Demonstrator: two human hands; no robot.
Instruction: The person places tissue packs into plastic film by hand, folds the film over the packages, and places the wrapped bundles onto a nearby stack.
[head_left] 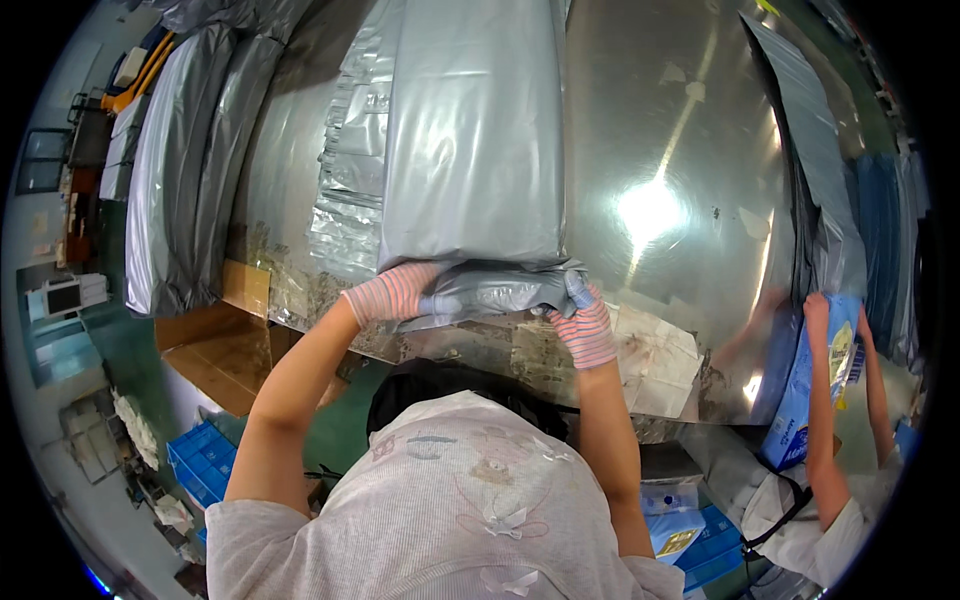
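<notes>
A large grey plastic bag [475, 130] lies lengthwise on the metal table, its near end bunched toward me. My left hand [395, 294], in a pink striped glove, grips the left corner of that end, with the bluish fingertips pressed on the plastic. At the right corner, my right hand [582, 325], gloved alike, is closed on the bag's edge, thumb on top. Between both hands the near end is folded and creased. Under the bag's left side, a stack of flat grey bags [345, 180] shows its crinkled edges.
Shiny metal table [680, 130] spreads on both sides. Long grey bags [180, 170] hang over its left edge, above an open cardboard box [215, 350]. A blue crate [203, 460] stands lower left. At right, another person's hands [818, 318] hold a blue package [800, 400] by a grey bag.
</notes>
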